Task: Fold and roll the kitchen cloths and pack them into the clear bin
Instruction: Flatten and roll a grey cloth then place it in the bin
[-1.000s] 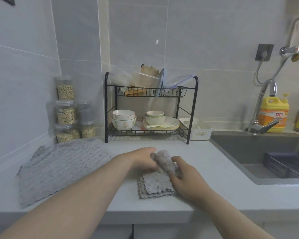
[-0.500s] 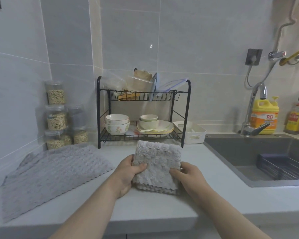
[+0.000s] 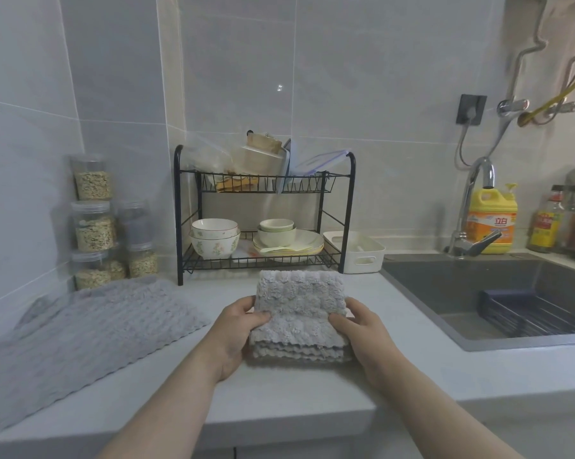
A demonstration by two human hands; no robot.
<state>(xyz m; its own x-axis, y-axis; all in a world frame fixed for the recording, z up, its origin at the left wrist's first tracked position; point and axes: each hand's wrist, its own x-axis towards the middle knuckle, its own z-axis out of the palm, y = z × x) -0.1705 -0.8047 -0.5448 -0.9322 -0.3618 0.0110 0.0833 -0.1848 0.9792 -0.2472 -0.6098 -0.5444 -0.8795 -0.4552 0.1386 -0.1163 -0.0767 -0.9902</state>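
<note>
A folded grey fluffy kitchen cloth (image 3: 299,303) is held up on edge in front of me, over a small stack of folded grey cloths (image 3: 296,351) on the counter. My left hand (image 3: 236,329) pinches its left edge, thumb on the front. My right hand (image 3: 362,329) grips its right edge the same way. A larger grey cloth (image 3: 90,332) lies spread flat at the left of the counter. A clear bin is not something I can pick out with certainty.
A black two-tier dish rack (image 3: 262,223) with bowls and plates stands behind the cloths. A white basket (image 3: 359,256) sits beside it. Stacked jars (image 3: 94,223) fill the left corner. The sink (image 3: 491,296), tap and yellow detergent bottle (image 3: 491,220) are at the right.
A second ago both hands worked a bunched cloth low on the stack. They have since lifted it and spread it into a flat folded square held by its side edges.
</note>
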